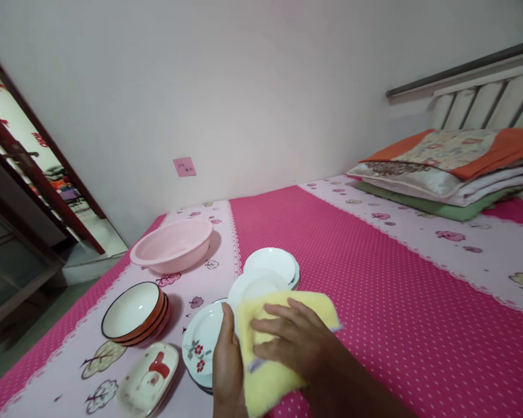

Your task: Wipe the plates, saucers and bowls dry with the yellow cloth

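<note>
My left hand (229, 366) grips a white plate (250, 284) by its near left side, thumb up along the rim. A yellow cloth (272, 389) covers much of that plate. My right hand (294, 339) presses the cloth against the plate's face, its fingers slightly parted. Beyond the held plate lies a small stack of white plates (272, 262). Left of my left hand, flower-patterned plates (204, 334) are stacked on the bed cover.
At left are nested brown-sided bowls (135, 313) and a rectangular dish with a red-scarfed bear (150, 377). A pink basin (172, 247) sits farther back. Folded bedding (453, 168) is piled at right by a radiator (488, 101). A pink note (185, 167) is on the wall.
</note>
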{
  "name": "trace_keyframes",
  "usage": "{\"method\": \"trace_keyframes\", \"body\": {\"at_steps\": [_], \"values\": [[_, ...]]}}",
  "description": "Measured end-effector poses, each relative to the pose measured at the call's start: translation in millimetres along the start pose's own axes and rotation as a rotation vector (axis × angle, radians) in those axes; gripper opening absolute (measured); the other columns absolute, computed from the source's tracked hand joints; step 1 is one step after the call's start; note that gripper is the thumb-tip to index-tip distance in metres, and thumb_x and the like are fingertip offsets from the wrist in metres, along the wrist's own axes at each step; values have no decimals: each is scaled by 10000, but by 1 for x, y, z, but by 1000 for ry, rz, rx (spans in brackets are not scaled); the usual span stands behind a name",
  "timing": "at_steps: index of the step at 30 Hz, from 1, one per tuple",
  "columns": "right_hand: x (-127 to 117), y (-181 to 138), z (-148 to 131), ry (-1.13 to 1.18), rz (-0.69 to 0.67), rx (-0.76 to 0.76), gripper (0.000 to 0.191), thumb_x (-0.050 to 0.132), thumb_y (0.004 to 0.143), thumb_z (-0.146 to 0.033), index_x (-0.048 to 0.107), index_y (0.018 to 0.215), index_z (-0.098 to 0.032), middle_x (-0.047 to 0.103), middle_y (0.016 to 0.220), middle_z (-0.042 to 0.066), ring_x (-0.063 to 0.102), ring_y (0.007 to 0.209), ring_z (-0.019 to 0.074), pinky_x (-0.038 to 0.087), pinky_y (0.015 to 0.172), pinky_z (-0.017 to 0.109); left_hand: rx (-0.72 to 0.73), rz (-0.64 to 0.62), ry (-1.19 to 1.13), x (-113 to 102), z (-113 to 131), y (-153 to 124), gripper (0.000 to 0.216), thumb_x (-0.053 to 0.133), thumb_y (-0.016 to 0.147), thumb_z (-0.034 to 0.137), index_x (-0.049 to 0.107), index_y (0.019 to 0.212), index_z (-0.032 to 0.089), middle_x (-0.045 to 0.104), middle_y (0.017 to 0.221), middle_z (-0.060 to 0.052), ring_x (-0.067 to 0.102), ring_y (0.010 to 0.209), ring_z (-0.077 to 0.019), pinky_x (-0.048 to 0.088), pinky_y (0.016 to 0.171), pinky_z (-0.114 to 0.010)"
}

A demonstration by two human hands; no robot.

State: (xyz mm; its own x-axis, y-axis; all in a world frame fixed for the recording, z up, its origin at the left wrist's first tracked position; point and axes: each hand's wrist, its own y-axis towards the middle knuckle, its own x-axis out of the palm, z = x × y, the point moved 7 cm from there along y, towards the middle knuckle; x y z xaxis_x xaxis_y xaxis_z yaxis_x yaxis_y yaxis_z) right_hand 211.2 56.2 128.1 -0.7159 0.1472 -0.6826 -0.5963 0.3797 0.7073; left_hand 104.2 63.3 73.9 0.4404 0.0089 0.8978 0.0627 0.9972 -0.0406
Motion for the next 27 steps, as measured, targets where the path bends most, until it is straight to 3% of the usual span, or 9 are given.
{"method": "trace_keyframes", "body": {"at_steps": [3,7,10,13,15,19,24,27], "values": [[-4,-8,8,72,-39,19,343,509,1013,-152,754,957,-386,781,1177,-99,633,1272,138,366,1199,360,97,3,3,-5,10,1,578,440,1031,533,575,1481,196,706,1357,-146,564,1378,-315,376,1204,-461],[-28,-8,28,116,-9,76,282,497,1005,-211,739,1062,-343,774,1201,-49,660,1239,181,468,1101,370,231,45,-13,-16,15,7,598,420,1036,537,573,1480,167,683,1383,-163,490,1446,-291,254,1264,-467],[-51,-1,39,76,129,140,322,464,976,-185,702,1179,-264,743,1275,38,653,1251,235,504,1051,417,232,11,-9,-13,14,10,599,387,1042,546,582,1472,178,697,1356,-155,454,1471,-267,185,1282,-472],[-65,3,40,36,296,193,429,404,947,-73,652,1263,-225,704,1338,70,605,1311,231,471,1096,443,170,-89,-12,0,8,10,589,343,1054,540,644,1410,181,703,1342,-134,409,1496,-249,138,1290,-464],[-63,5,38,27,335,187,445,399,945,-58,630,1290,-215,684,1370,78,582,1339,234,461,1110,457,122,-160,-13,8,3,10,606,305,1062,535,672,1377,169,686,1367,-131,380,1511,-247,116,1291,-460],[-46,4,38,5,280,168,385,425,961,-107,646,1261,-204,708,1325,100,621,1284,274,505,1054,480,84,-206,-8,13,-4,11,658,249,1068,531,670,1373,128,652,1404,-159,375,1514,-265,109,1293,-469],[-29,-5,45,58,199,285,412,406,946,-73,666,1225,-227,745,1231,94,672,1191,276,532,1018,479,183,-134,-58,-1,9,12,635,286,1057,552,660,1390,161,723,1299,-153,502,1435,-262,183,1286,-452],[-24,-4,36,66,140,286,389,420,921,-59,680,1160,-223,763,1166,95,704,1114,282,569,963,471,264,-20,-78,-8,19,9,623,316,1047,569,613,1443,190,730,1290,-147,577,1370,-275,246,1269,-463]]}}
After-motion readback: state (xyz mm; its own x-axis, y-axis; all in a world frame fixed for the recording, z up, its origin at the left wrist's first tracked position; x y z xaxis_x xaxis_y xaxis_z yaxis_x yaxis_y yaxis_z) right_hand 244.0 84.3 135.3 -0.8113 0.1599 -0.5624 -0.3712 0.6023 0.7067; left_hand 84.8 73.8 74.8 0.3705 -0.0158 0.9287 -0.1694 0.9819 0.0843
